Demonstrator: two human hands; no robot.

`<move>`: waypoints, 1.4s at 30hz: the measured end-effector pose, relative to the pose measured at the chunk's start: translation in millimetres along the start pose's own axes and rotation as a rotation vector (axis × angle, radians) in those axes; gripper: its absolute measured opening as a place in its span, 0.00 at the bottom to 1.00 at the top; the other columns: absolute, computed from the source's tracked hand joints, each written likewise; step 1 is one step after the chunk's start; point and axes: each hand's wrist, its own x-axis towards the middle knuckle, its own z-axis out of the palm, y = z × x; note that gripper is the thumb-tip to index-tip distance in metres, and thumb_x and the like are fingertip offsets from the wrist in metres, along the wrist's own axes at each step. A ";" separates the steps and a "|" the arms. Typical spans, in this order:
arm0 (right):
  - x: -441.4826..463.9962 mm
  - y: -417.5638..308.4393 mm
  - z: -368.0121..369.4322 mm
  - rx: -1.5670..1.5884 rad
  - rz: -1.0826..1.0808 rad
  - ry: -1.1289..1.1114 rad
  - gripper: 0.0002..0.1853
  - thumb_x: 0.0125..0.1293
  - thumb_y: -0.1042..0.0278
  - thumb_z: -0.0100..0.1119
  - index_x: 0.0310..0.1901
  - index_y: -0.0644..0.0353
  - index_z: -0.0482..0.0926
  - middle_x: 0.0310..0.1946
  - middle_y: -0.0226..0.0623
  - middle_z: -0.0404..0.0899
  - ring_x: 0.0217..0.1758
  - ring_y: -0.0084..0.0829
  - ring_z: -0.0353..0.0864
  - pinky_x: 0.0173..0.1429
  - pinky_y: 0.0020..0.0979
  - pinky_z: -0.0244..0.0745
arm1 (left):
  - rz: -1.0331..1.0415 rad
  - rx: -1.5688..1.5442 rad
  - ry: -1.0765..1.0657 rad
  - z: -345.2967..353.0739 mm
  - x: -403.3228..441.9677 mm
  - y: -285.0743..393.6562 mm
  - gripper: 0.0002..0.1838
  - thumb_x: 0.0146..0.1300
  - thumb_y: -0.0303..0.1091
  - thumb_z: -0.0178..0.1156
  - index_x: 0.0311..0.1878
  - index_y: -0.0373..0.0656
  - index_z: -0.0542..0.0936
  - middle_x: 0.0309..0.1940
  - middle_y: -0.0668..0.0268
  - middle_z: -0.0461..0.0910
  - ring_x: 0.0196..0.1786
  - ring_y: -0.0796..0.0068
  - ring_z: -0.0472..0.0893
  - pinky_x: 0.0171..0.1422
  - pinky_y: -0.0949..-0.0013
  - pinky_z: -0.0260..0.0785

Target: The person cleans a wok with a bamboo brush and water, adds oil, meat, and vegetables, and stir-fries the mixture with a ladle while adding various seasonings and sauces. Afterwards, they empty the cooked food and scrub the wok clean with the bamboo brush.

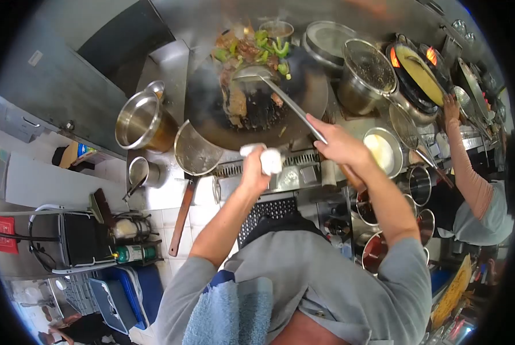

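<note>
Gripping a ladle [292, 105], the right hand [342, 145] extends it over the wok [310, 86] beside green vegetables [280, 48]; the left hand [254, 173] clutches white cloth [271, 162] near the rim.

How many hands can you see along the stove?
3: left hand gripping white cloth at the wok, right hand holding the ladle, co-worker's hand by the yellow-filled pan; others may be hidden.

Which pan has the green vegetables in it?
The wok straight ahead, where the ladle in the right hand reaches; the pan beside the co-worker's hand holds something yellow instead.
</note>
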 end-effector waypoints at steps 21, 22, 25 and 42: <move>-80.8 -44.4 -69.2 0.356 0.172 -0.300 0.37 0.62 0.75 0.55 0.74 0.54 0.55 0.22 0.27 0.68 0.18 0.17 0.66 0.24 0.22 0.66 | -0.190 0.044 0.009 28.5 50.4 85.1 0.10 0.70 0.41 0.48 0.43 0.49 0.77 0.36 0.63 0.79 0.40 0.60 0.79 0.32 0.64 0.74; -75.7 -42.0 -74.9 0.351 0.169 -0.301 0.37 0.62 0.75 0.55 0.74 0.54 0.55 0.21 0.26 0.68 0.18 0.17 0.66 0.24 0.21 0.65 | -0.163 0.058 0.028 27.8 48.6 75.3 0.10 0.70 0.41 0.48 0.43 0.49 0.77 0.36 0.65 0.79 0.40 0.63 0.79 0.33 0.62 0.74; -58.3 -42.4 -91.7 0.197 0.126 -0.375 0.37 0.61 0.74 0.55 0.73 0.56 0.56 0.27 0.33 0.74 0.20 0.21 0.71 0.25 0.26 0.70 | -0.212 0.095 0.025 44.6 -2.5 75.9 0.11 0.71 0.44 0.46 0.46 0.52 0.76 0.36 0.69 0.80 0.38 0.70 0.79 0.36 0.63 0.71; -16.5 -25.7 -70.2 0.053 0.013 -0.187 0.38 0.61 0.69 0.56 0.73 0.56 0.54 0.31 0.49 0.79 0.27 0.35 0.80 0.37 0.37 0.76 | -0.193 0.061 0.017 29.4 5.4 67.9 0.14 0.72 0.48 0.45 0.45 0.51 0.75 0.36 0.66 0.80 0.39 0.63 0.82 0.34 0.62 0.76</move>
